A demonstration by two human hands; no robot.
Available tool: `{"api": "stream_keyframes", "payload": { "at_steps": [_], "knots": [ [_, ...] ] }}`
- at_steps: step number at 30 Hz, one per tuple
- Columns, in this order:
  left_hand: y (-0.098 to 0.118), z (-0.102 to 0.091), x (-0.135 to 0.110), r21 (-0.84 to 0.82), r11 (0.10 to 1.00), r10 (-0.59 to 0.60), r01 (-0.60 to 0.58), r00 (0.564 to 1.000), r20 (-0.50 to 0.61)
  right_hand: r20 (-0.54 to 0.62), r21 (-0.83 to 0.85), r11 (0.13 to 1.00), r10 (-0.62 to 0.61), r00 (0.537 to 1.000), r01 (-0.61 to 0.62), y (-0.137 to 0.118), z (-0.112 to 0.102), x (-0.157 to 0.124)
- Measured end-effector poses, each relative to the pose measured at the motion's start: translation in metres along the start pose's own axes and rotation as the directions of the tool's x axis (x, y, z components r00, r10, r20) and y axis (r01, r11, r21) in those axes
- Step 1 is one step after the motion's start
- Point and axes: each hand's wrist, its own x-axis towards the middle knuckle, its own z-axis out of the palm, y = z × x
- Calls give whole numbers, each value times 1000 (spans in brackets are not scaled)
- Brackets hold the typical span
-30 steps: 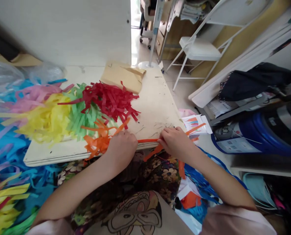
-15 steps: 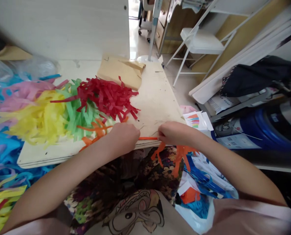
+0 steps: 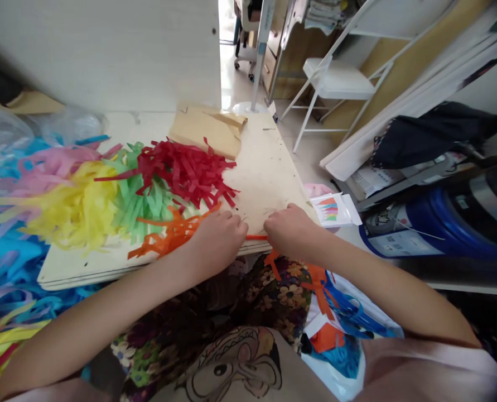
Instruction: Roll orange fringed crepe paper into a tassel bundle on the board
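My left hand (image 3: 223, 235) is closed around orange tissue paper at the front edge of the pale wooden board (image 3: 260, 167). An orange paper tassel (image 3: 164, 234) fans out on the board to its left. Just right of it, my right hand (image 3: 290, 230) is closed on the same orange paper. A short, narrow twisted strip (image 3: 256, 237) spans the gap between my fists. More orange fringe (image 3: 318, 282) hangs below my right hand, over the board's edge. My fingertips are hidden by the backs of my hands.
Red (image 3: 185, 170), green (image 3: 141, 204) and yellow (image 3: 78, 204) paper tassels lie along the board, with pink (image 3: 51, 164) ones behind. A brown paper packet (image 3: 208, 131) rests at the back. Blue strips spill at left. A white folding chair (image 3: 342, 78) and blue barrel (image 3: 453, 218) stand right.
My fists have come slightly closer together, shortening the orange strip showing between them. The orange fringe at left lies more spread out, and the view has shifted a little.
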Motion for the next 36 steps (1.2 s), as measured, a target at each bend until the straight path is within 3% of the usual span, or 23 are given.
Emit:
{"api": "stream_keyframes", "payload": {
  "at_steps": [3,8,11,15,19,22,27,30,36],
  "knots": [
    [8,8,-6,-60,998,1,-7,995,-100,-53,-80,997,-24,998,20,-7,6,-14],
    [16,20,-12,-171,983,-107,74,975,-197,-230,-115,992,32,973,-60,-16,17,-26],
    [19,26,-15,-165,982,-130,90,958,-255,-329,-66,998,-32,944,11,-18,26,-25],
    [21,29,-16,-209,970,-175,120,947,-269,-380,46,994,-79,922,104,-20,39,-17],
    [21,26,-13,-269,943,-253,195,946,-204,-420,138,982,-57,906,126,-22,45,-12],
    [22,23,-11,-256,935,-291,245,944,-158,-400,201,972,-32,916,121,-20,44,-13],
    [20,16,-13,-268,928,-282,258,958,-54,-262,268,961,11,965,62,-9,39,-18],
    [16,9,-17,-235,930,-283,281,959,27,-218,254,967,41,975,16,-1,38,-23],
    [8,1,-21,-148,930,-328,337,941,84,-142,218,975,70,987,-38,9,34,-28]
  ]
}}
